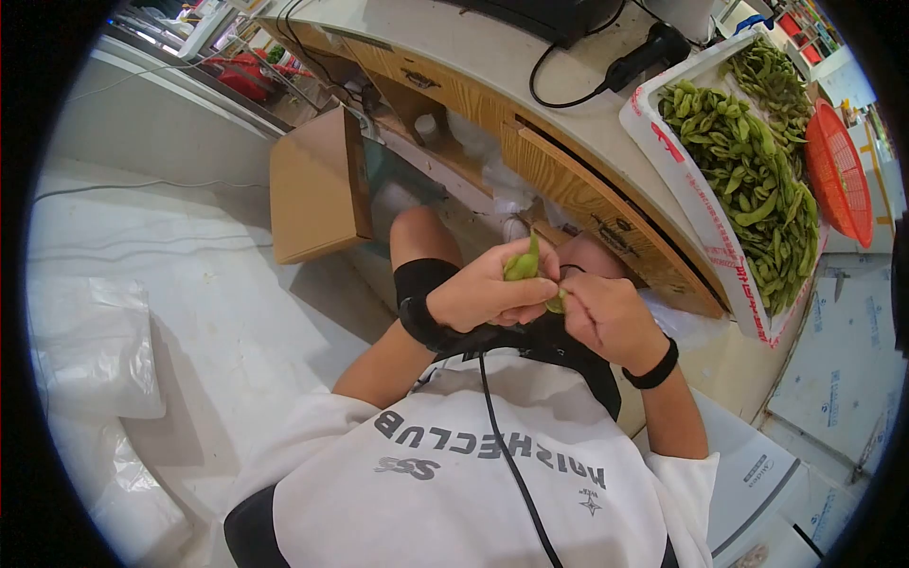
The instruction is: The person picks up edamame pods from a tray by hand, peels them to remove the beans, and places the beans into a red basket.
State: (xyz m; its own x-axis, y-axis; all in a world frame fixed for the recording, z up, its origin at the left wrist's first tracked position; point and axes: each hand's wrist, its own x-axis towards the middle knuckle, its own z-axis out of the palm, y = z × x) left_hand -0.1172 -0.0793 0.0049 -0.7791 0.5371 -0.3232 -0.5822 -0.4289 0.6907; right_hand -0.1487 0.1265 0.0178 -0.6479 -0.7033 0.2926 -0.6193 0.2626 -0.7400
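Both hands meet above my lap, in the middle of the view. My left hand (494,289) is closed on a green pod (523,265), whose pointed tip sticks up past the fingers. Beside it, my right hand (611,317) has its fingers pinched at a smaller green piece (557,302), between the two hands. Many more green pods (748,180) lie heaped in a white foam box (696,199) on the counter at the right.
A red plastic basket (839,175) leans at the box's right side. On the counter (492,43) lies a black handheld scanner (647,57) with its cable. A cardboard box (317,189) stands left of my knees, and plastic bags (99,350) lie at the far left.
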